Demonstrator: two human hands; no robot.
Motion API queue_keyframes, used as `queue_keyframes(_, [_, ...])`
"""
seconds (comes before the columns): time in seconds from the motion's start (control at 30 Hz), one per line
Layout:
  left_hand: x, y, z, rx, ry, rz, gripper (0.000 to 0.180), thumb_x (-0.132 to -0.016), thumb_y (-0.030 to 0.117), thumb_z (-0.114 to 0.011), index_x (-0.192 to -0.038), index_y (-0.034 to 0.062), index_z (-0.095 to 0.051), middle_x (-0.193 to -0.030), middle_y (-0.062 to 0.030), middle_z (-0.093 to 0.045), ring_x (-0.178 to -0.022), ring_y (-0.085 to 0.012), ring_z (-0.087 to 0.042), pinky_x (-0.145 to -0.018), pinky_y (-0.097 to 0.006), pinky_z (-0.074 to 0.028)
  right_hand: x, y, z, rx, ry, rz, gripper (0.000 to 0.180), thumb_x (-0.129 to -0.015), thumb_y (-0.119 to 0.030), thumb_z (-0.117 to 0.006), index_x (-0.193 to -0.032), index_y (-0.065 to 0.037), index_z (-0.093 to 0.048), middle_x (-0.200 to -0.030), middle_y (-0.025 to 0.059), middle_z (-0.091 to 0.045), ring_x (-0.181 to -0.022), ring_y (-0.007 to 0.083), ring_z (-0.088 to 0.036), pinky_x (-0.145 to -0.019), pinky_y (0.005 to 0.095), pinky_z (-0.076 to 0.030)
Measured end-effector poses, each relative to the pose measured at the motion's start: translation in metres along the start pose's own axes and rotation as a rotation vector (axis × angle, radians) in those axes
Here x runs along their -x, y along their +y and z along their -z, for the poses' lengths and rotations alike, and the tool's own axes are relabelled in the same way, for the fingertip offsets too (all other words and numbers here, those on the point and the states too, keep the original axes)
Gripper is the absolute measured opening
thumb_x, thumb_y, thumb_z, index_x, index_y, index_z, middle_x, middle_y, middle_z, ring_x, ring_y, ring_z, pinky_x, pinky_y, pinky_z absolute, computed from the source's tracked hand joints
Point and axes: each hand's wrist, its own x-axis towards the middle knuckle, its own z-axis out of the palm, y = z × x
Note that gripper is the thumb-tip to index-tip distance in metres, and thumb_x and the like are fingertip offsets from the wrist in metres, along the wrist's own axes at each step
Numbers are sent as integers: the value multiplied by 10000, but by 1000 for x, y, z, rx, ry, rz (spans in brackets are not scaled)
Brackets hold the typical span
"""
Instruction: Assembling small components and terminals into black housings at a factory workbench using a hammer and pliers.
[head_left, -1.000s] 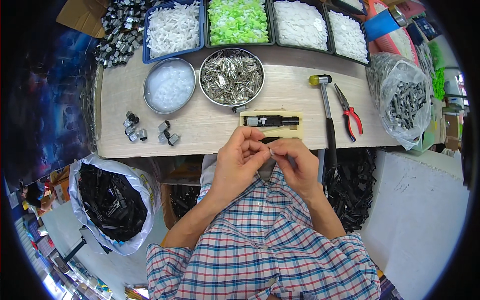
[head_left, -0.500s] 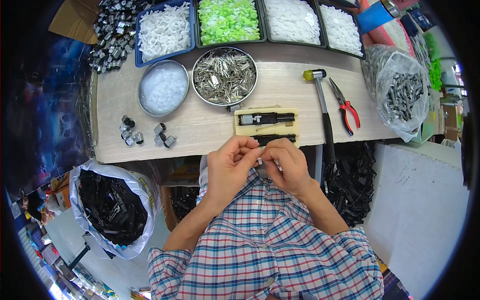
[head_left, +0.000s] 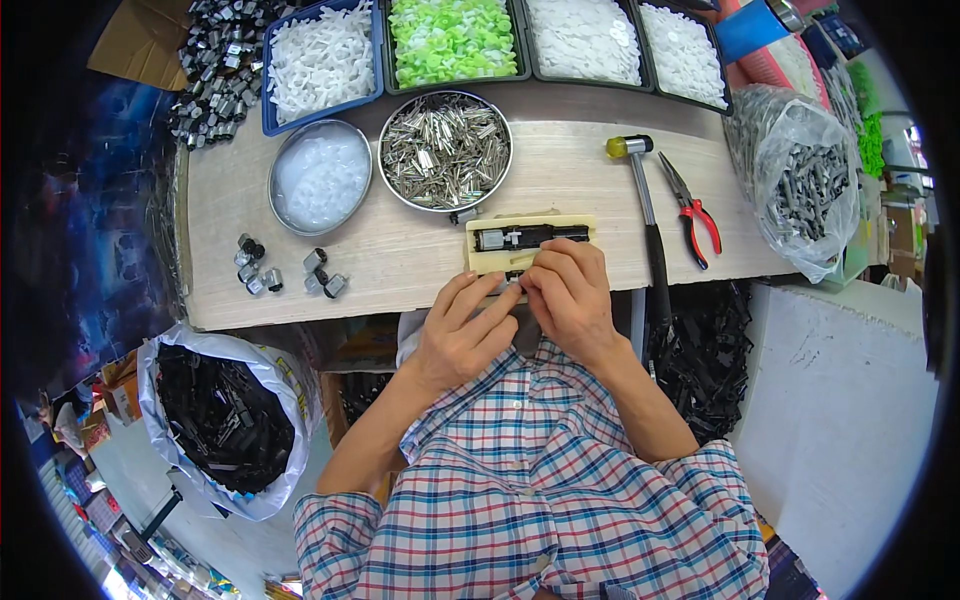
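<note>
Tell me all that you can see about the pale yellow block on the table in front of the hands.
The pale yellow block is a flat, rectangular piece, plastic or wood by its look, lying flat near the front edge of the wooden table, just below the round metal bowl of small metal parts. A long dark part with a metal end lies along its top in a groove. The right hand covers its lower right corner, and the left hand reaches its lower edge. Its underside is hidden.
</note>
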Motion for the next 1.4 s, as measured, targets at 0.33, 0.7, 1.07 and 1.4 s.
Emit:
queue_keyframes(0.33, [37,-6,-38,-309,-120,-47,105,-878,231,-668,-911,139,-706,-1417,-32,-488,-1435,-305,-363,-1171,-621,-264,-4,-3,7,-83,-58,-74,247,-710,11,-757,-939,-29,-677,-1016,99,-651,-1085,321,-590,-912,414,-492])
queue_keyframes(0.7, [0,-14,-6,2,236,1,111,-831,39,-659,-926,82,-623,-1298,-182,-605,-1197,-403,-614,-1087,-613,-394,-54,34,31,-151,86,-100,189,-769,51,-699,-940,-23,-670,-931,108,-660,-940,312,-626,-848,406,-501])
queue_keyframes(1.07, [-87,-82,-10,-187,149,450,232,-822,-59,-674,-1044,-18,-623,-1364,-282,-498,-1376,-515,-383,-1135,-531,-362,-165,153,11,301,149,-98,170,-871,-59,-692,-1039,-77,-711,-1018,125,-673,-959,337,-615,-874,416,-499])
queue_keyframes(1.4, [-86,-82,-10,-109,261,429,107,-853,-1,-689,-948,-5,-641,-1175,-208,-608,-1269,-468,-498,-1043,-513,-422,-159,165,6,222,287,-76,86,-881,-53,-700,-966,-42,-695,-966,114,-675,-927,326,-623,-816,393,-506])
